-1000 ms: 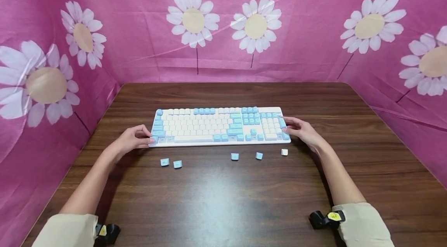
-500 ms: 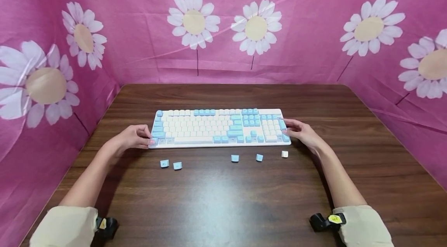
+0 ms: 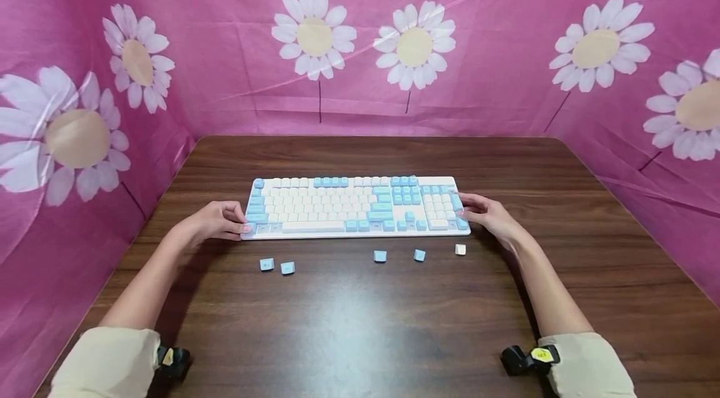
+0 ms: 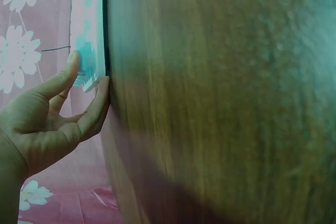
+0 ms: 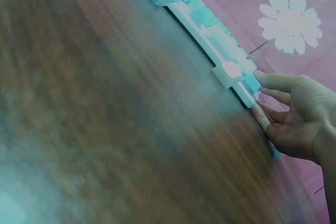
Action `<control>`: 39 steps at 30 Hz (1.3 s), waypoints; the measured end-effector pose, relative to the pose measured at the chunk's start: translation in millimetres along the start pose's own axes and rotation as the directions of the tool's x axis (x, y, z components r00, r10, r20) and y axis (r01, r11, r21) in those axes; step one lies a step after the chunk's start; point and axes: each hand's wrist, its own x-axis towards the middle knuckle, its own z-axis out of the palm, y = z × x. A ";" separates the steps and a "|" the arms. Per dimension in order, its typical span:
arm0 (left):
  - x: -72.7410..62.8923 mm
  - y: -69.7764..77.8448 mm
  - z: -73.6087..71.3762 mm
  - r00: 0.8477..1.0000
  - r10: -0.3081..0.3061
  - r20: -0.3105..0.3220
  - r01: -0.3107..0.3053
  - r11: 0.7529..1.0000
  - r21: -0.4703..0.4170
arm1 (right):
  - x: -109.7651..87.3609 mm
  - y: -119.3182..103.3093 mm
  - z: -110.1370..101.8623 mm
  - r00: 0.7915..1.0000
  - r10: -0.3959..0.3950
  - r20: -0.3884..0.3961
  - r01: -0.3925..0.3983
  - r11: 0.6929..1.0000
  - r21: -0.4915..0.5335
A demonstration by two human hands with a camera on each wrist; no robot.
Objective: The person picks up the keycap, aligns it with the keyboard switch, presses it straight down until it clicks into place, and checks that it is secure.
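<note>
A white and light-blue keyboard point(image 3: 320, 204) lies across the middle of the table. My left hand point(image 3: 219, 221) grips its near left corner, thumb on top; in the left wrist view the fingers point(image 4: 97, 109) reach to the keyboard's underside. At the other end my right hand point(image 3: 488, 215) holds the right edge between thumb and fingers. Bare key spots point(image 3: 261, 228) show in the bottom row. In front of the keyboard lie loose keycaps: two blue ones at left, including one blue keycap point(image 3: 267, 264), a blue keycap point(image 3: 380, 256), another blue keycap point(image 3: 419, 255) and a white keycap point(image 3: 460, 249).
The brown wooden table point(image 3: 349, 317) stretches out around the keyboard. Pink cloth point(image 3: 360, 104) printed with large daisies hangs along its back and both sides. Each forearm wears a black wrist mount point(image 3: 175, 362) beside a rolled beige sleeve point(image 3: 587, 363).
</note>
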 end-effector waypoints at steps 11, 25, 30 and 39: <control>1.0 0.3 -1.3 1.000 -0.022 0.016 0.022 1.000 -0.007 | -3.7 -1.1 -0.5 0.999 0.032 0.004 -0.032 0.999 -0.009; 2.2 1.7 -1.5 1.000 -0.018 0.006 0.018 1.000 -0.011 | -3.1 -5.9 -0.3 1.000 0.012 0.005 -0.012 1.000 -0.002; 2.8 -0.1 -2.0 1.000 -0.024 -0.001 0.024 1.000 -0.018 | -1.6 -3.1 0.0 1.000 0.012 0.001 -0.012 1.000 -0.011; 0.4 3.6 0.1 1.000 -0.023 -0.004 0.023 1.000 -0.020 | -1.1 -2.3 -0.4 1.000 0.011 0.001 -0.011 1.000 -0.007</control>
